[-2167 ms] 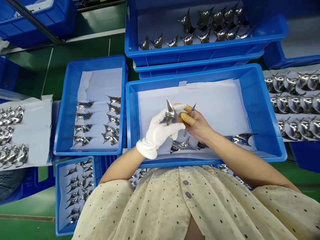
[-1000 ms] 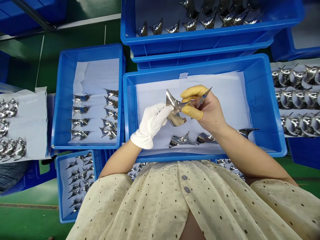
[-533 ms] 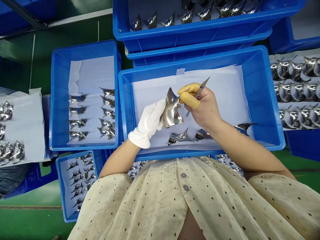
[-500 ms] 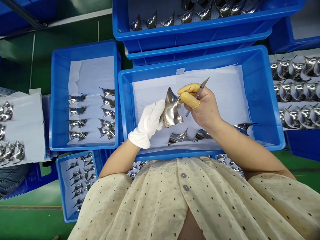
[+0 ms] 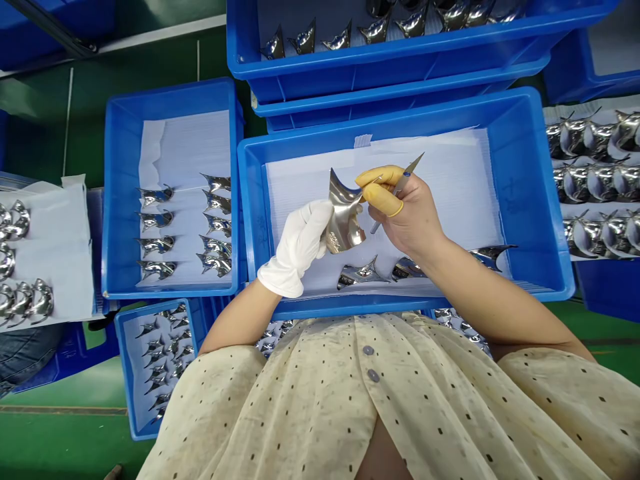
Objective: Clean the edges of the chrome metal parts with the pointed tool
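Note:
My left hand, in a white glove, is closed around the left side of a shiny curved metal part. The part has a tall pointed tip and small engraved lettering on its lower face. My right hand wears yellow finger covers on its thumb and forefinger, which are at the part's right edge; whether they pinch it I cannot tell. Held slantwise through its fingers is a slim pointed metal tool. Below the hands, similar metal parts lie on white paper in a blue bin.
Another blue bin with rows of metal parts stands at left, above a smaller bin. Stacked bins rise behind. Papered surfaces with more parts flank both sides. Part of another person's leg shows at far left.
The metal part has turned slightly in my left hand, and lettering now shows on its face. My right hand has barely shifted, still holding the tool.

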{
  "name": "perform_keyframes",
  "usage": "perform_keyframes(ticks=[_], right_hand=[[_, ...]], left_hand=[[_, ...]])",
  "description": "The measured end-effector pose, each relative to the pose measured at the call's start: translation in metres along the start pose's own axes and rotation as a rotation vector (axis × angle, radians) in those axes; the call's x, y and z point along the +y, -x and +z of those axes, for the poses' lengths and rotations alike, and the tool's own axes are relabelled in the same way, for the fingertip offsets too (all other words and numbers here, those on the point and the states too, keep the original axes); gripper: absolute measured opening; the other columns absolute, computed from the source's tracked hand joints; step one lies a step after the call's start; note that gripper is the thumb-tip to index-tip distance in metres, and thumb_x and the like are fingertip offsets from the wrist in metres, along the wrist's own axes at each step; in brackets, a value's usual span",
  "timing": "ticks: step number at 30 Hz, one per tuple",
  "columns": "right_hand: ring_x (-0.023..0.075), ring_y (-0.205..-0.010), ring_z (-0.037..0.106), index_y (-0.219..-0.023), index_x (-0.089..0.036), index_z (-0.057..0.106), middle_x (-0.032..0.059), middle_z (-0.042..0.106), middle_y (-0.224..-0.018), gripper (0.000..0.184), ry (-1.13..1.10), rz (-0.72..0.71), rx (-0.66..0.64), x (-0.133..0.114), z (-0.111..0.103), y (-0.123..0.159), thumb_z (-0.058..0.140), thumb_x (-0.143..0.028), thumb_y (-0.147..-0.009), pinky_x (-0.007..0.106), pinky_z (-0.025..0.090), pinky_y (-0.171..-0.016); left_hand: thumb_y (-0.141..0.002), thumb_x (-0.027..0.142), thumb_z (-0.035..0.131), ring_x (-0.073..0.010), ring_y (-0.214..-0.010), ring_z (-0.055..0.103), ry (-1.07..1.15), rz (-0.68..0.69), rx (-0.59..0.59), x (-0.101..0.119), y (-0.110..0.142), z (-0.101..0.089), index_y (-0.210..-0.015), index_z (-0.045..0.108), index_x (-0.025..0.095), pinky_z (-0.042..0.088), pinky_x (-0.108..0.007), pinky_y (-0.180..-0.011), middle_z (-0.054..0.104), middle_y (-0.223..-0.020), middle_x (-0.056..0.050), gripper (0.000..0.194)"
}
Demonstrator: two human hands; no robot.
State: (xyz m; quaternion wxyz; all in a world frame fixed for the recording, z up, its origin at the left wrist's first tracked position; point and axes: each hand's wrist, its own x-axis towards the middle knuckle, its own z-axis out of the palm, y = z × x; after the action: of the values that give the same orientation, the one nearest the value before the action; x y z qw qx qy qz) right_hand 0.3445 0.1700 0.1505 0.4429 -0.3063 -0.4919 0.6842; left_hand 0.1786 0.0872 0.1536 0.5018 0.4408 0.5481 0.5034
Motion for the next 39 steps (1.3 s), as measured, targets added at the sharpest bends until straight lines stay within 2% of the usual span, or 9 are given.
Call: perform_keyframes(ticks=[4, 8, 11, 14, 19, 22, 27, 34, 39], right_hand=[[0.0056, -0.053, 0.034, -0.093, -0.024, 0.069, -0.0028, 0.054, -0.073, 0.040, -0.022, 0.070, -0.021, 0.005, -0.002, -0.002, 0.088, -0.055, -0.076, 0.024, 0.021, -0.046], [0.0037, -0.050, 0.022, -0.094, -0.024, 0.071, -0.0045, 0.053, -0.070, 0.045, -0.075, 0.134, -0.043, 0.009, -0.003, -0.003, 0.090, -0.058, -0.072, 0.024, 0.014, -0.045], [0.0040, -0.050, 0.024, -0.092, -0.023, 0.073, -0.0043, 0.056, -0.070, 0.038, -0.078, 0.123, -0.034, 0.009, -0.001, -0.002, 0.090, -0.052, -0.073, 0.024, 0.016, -0.044], [0.0061, -0.055, 0.039, -0.087, -0.023, 0.075, -0.0033, 0.059, -0.072, 0.027, -0.043, 0.034, 0.000, 0.008, 0.003, 0.002, 0.089, -0.042, -0.074, 0.023, 0.028, -0.047], [0.0112, -0.066, 0.056, -0.083, -0.024, 0.075, -0.0014, 0.063, -0.073, 0.021, 0.039, -0.058, 0.045, 0.006, 0.008, 0.007, 0.088, -0.038, -0.074, 0.026, 0.043, -0.056], [0.0087, -0.058, 0.048, -0.083, -0.023, 0.074, -0.0019, 0.062, -0.071, 0.022, 0.018, -0.041, 0.042, 0.008, 0.007, 0.006, 0.088, -0.038, -0.073, 0.024, 0.037, -0.050], [0.0039, -0.048, 0.026, -0.087, -0.023, 0.070, -0.0036, 0.061, -0.071, 0.033, -0.104, 0.110, 0.028, 0.012, -0.001, -0.003, 0.088, -0.047, -0.074, 0.023, 0.018, -0.042], [0.0019, -0.044, 0.021, -0.094, -0.020, 0.066, -0.0103, 0.048, -0.062, 0.057, -0.253, 0.238, -0.023, 0.014, -0.008, -0.013, 0.098, -0.055, -0.062, 0.023, 0.012, -0.039], [0.0029, -0.047, 0.024, -0.097, -0.022, 0.069, -0.0063, 0.057, -0.071, 0.050, -0.168, 0.133, 0.004, 0.013, -0.008, -0.010, 0.093, -0.056, -0.070, 0.024, 0.016, -0.041]], left_hand=[[-0.092, 0.079, 0.062, -0.0099, -0.037, 0.038, 0.017, -0.008, 0.003, 0.002, 0.001, -0.001, -0.069, 0.061, 0.023, 0.030, -0.029, -0.039, 0.043, -0.045, 0.004, 0.060], [-0.089, 0.080, 0.066, -0.0094, -0.036, 0.036, 0.024, -0.025, 0.006, 0.005, 0.000, -0.001, -0.070, 0.062, 0.023, 0.028, -0.028, -0.038, 0.042, -0.044, 0.004, 0.060], [-0.085, 0.076, 0.074, -0.0108, -0.044, 0.050, 0.024, -0.024, 0.017, 0.007, 0.000, 0.001, -0.078, 0.068, 0.022, 0.037, -0.027, -0.041, 0.061, -0.057, 0.001, 0.056], [-0.075, 0.062, 0.090, -0.0161, -0.064, 0.069, -0.024, -0.024, 0.014, 0.009, 0.000, 0.002, -0.087, 0.073, 0.020, 0.054, -0.028, -0.057, 0.075, -0.076, -0.002, 0.046], [-0.096, 0.068, 0.065, -0.0169, -0.059, 0.066, -0.052, -0.007, 0.053, 0.005, 0.001, 0.002, -0.070, 0.066, 0.020, 0.054, -0.031, -0.056, 0.071, -0.067, -0.003, 0.054], [-0.095, 0.072, 0.064, -0.0146, -0.050, 0.058, -0.056, -0.021, 0.085, 0.004, 0.000, 0.001, -0.066, 0.063, 0.021, 0.046, -0.030, -0.049, 0.065, -0.059, -0.002, 0.058], [-0.093, 0.082, 0.056, -0.0101, -0.033, 0.034, 0.036, -0.088, -0.018, 0.011, -0.005, -0.002, -0.062, 0.061, 0.022, 0.032, -0.029, -0.038, 0.039, -0.037, 0.003, 0.068], [-0.094, 0.085, 0.049, -0.0143, -0.037, 0.045, 0.051, -0.079, -0.055, 0.017, -0.004, -0.002, -0.067, 0.068, 0.022, 0.046, -0.033, -0.044, 0.042, -0.039, -0.001, 0.071], [-0.093, 0.080, 0.058, -0.0114, -0.039, 0.043, 0.043, -0.028, -0.018, 0.016, -0.002, -0.002, -0.073, 0.068, 0.022, 0.044, -0.030, -0.044, 0.051, -0.047, 0.001, 0.062]])
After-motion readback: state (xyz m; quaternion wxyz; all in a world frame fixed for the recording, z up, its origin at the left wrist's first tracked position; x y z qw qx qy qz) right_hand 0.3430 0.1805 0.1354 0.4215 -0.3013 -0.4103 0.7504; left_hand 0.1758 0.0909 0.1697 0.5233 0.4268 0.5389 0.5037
